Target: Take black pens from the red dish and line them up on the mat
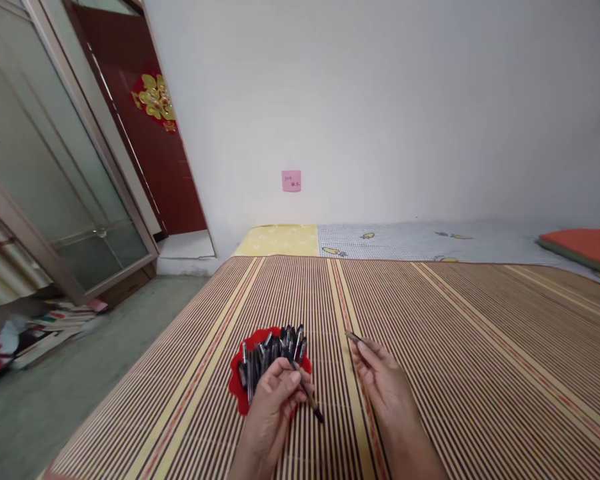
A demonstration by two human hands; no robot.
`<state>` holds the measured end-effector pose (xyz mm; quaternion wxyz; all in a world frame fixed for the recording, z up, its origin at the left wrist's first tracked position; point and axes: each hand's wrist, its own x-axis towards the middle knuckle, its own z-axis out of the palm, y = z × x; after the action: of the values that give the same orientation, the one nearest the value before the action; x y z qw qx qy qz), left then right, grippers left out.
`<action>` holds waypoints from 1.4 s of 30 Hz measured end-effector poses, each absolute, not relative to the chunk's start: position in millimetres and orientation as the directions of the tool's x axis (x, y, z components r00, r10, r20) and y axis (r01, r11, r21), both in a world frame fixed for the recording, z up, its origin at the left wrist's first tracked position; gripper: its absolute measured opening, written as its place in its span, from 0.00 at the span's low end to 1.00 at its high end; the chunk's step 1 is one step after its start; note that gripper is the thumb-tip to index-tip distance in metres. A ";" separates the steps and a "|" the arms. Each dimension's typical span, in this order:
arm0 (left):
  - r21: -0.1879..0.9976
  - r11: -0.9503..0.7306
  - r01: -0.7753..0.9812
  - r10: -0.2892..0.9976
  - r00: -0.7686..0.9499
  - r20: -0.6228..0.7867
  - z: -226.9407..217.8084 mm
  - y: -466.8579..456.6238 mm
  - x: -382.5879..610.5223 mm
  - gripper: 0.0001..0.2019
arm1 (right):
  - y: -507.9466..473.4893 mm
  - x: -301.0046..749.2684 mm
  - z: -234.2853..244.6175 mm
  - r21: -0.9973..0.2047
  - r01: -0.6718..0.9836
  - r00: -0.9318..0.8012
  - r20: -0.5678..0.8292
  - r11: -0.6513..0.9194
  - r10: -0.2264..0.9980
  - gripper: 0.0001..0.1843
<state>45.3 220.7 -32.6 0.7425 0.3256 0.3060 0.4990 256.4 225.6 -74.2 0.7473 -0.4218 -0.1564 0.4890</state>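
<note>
My left hand (277, 393) is closed on a slim dark pen (307, 395), pinched between thumb and fingers. The pen slants down to the right, and its black end points toward me. Just behind that hand, several black and clear pens (267, 353) lie in a heap on a red scalloped mat (237, 393). To the right, my right hand (383, 373) pinches a short dark piece (353, 337), perhaps a pen cap; most of it is hidden by the fingers. The two hands are apart above the striped mat.
A striped bamboo mat (430, 373) covers the bed, with a yellow and checked sheet (395, 240) showing behind it. An orange folded cloth (587, 245) lies at the far right. A pink note (291, 181) is on the white wall; a glass door (80, 167) stands left.
</note>
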 end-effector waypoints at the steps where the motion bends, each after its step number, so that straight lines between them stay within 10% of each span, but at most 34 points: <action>1: 0.791 0.292 -0.538 0.939 0.319 -0.130 -32.7 219.8 46.3 0.10 | 225.5 261.4 -76.9 -0.834 -0.537 0.473 -0.172 0.128 0.864 0.18; 6: 0.780 0.339 -0.526 0.927 0.329 -0.181 -33.8 215.2 51.8 0.12 | 228.4 310.4 -96.8 -0.997 0.057 0.575 -0.011 -0.054 0.818 0.23; 11: 0.773 0.393 -0.497 0.896 0.395 -0.202 -42.8 209.3 65.4 0.14 | 245.9 362.3 -106.5 -0.794 0.485 0.677 0.074 -0.368 0.732 0.21; 20: 0.754 0.439 -0.488 0.870 0.440 -0.222 -68.3 206.0 86.0 0.17 | 286.0 392.3 -99.5 -0.705 0.597 0.613 0.092 -0.383 0.785 0.10; 33: 0.757 0.488 -0.435 0.849 0.436 -0.297 -77.1 202.0 93.0 0.21 | 224.4 360.1 -84.1 -0.774 0.539 0.636 0.117 -0.331 0.763 0.21; 39: 0.824 0.380 -0.421 0.902 0.366 -0.229 -90.7 204.6 96.6 0.21 | 145.6 235.8 -85.1 -0.924 0.381 0.084 0.015 -0.018 0.996 0.09; 42: 0.865 0.321 -0.386 0.912 0.373 -0.172 -96.7 203.3 98.9 0.21 | 132.5 209.6 -91.6 -0.941 0.338 0.116 0.027 -0.014 0.993 0.05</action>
<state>98.9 203.3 -96.7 0.7359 0.3810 0.3451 0.4408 209.6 132.5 -91.6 0.4373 -0.6056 -0.5495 0.3742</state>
